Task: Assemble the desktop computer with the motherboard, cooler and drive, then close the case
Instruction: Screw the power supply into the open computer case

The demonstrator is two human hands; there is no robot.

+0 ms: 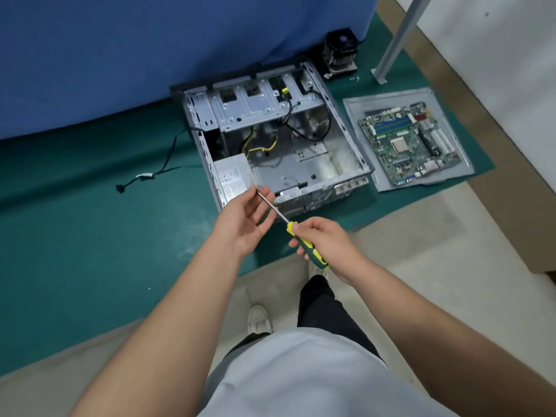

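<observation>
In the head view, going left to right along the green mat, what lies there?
Loose black cable → open computer case → motherboard on its grey sheet. The cooler sits farther back, above the gap between case and motherboard.

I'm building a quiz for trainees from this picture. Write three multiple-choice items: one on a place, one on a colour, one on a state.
1. Where does the motherboard lie?
A. inside the case
B. on a grey sheet beside it
C. in a hand

2. The screwdriver handle is:
A. red
B. yellow and green
C. blue

3. The case is:
A. open
B. closed
C. upright

Key: B, board on the sheet, right of the case; B, handle in the right hand; A, interior shows from above.
</observation>
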